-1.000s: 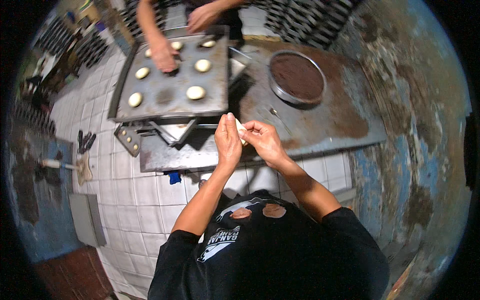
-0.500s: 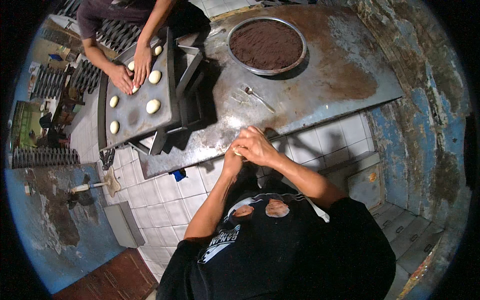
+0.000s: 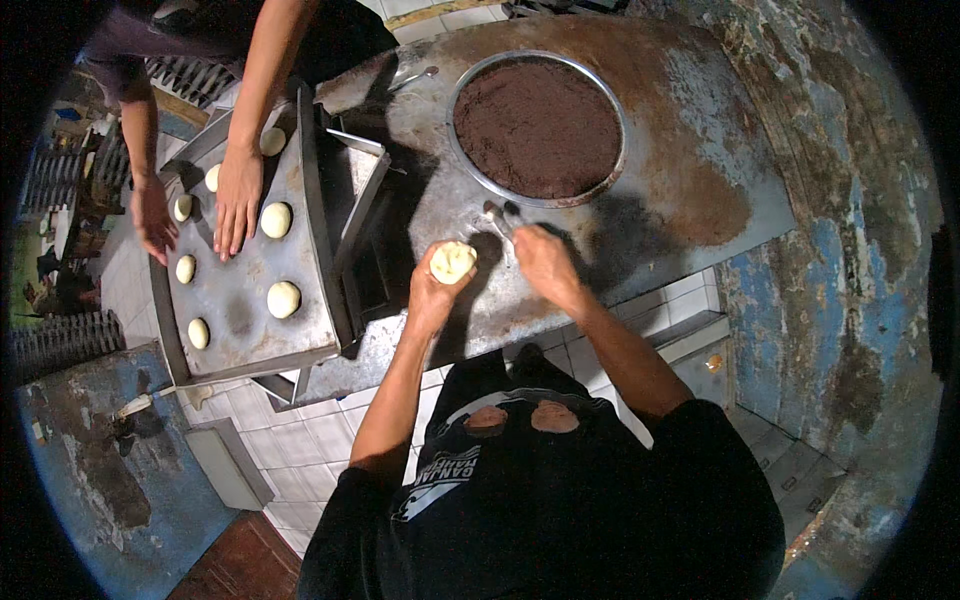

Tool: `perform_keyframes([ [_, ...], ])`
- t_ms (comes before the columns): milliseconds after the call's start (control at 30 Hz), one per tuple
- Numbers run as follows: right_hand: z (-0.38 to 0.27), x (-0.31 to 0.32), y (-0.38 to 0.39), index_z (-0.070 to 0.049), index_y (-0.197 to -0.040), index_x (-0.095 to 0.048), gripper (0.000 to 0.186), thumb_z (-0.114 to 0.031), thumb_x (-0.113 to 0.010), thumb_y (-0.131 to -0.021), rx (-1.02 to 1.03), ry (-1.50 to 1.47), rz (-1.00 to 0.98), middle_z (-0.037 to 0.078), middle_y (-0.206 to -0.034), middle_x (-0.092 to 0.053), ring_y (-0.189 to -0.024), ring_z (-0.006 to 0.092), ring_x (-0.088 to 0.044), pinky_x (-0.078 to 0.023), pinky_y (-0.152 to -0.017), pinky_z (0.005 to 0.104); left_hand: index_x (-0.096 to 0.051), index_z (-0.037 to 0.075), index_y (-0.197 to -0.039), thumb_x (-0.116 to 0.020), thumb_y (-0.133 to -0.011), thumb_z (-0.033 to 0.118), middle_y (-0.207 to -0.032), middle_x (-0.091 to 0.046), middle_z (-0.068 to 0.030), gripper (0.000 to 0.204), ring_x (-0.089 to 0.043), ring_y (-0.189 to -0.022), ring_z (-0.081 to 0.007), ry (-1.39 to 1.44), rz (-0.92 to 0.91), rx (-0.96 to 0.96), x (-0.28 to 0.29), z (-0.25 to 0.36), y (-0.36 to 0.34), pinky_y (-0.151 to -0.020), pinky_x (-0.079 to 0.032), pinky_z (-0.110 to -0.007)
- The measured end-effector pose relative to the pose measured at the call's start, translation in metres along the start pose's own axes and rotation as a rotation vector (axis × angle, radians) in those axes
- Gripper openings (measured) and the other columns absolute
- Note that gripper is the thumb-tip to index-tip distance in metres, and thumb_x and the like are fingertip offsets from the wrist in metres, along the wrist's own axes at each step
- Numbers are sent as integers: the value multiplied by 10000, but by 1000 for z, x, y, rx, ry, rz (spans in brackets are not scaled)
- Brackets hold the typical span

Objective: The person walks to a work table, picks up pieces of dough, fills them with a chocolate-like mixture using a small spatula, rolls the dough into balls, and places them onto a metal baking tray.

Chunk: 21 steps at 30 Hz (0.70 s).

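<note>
Left hand: my left hand is cupped round a single piece of dough, creased pale face turned up, and that is a good seat for it.
Dough: in my left palm, near the desk's front edge; soft-looking stuff, so I'd judge a light, even cup is right. Squeeze, and it would likely fold or tear.
Right hand: over on the other side, my right hand has its fingers curled round the handle of the spoon, bowl pointing away from me.
Spoon: a firm pinch well along the handle should serve best, wrist loose, bowl steady. Whether the bowl clears the desk, I cannot tell.
Gap: my two hands are apart, spoon and dough not touching. Nice room to work, and I'd want the palm level and the rim free of my fingertips.
Pan: the round metal pan of brown crumbs sits on the desk just beyond the spoon, an easy reach without leaning.
Tray: off to my left, the tray carries pale dough rounds, and a co-worker's hand is spread over it; best my left elbow stays tucked in, clear of that corner.
</note>
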State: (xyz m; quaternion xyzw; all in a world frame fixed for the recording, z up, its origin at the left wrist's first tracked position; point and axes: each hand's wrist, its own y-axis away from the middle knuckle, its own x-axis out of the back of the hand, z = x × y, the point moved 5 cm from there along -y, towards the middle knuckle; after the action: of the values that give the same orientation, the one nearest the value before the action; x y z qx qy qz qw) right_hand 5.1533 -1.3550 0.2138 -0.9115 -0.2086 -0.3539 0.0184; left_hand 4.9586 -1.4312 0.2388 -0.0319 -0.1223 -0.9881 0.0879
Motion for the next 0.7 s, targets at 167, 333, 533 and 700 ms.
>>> perform_keyframes([
  [167, -41, 58, -59, -39, -826, -669, 184, -157, -563, -920, 227, 503, 245, 171, -730, -661, -653, 395, -665, -550, -590, 487, -597, 55, -1171, -763, -824, -30, -1097, -686, -40, 394, -643, -1035, -125, -6, 40, -118, 2, 3, -61, -937, -504, -277],
  [333, -23, 45, -98, -34, -736, -687, 258, -212, -578, -887, 303, 421, 128, 191, -765, -695, -700, 370, -696, -563, -631, 482, -602, 56, -1164, -747, -838, -16, -1049, -684, -37, 364, -639, -994, -119, -40, 115, -155, 1, 10, -91, -897, -504, -275],
  [533, -54, 72, -80, -19, -982, -712, 206, -196, -635, -910, 96, 13, -39, 124, -766, -680, -663, 304, -673, -546, -640, 422, -558, 61, -1183, -736, -862, 48, -1000, -692, -117, 367, -679, -958, -205, -138, 227, -223, -4, 24, -105, -837, -525, -332],
  [700, -82, 26, -30, -25, -1146, -660, 229, -112, -625, -937, 381, 467, 246, 125, -840, -626, -711, 292, -678, -551, -591, 392, -454, 40, -1233, -662, -869, 59, -995, -667, -264, 420, -672, -884, -461, -401, 279, -348, -24, 40, -114, -730, -526, -509],
])
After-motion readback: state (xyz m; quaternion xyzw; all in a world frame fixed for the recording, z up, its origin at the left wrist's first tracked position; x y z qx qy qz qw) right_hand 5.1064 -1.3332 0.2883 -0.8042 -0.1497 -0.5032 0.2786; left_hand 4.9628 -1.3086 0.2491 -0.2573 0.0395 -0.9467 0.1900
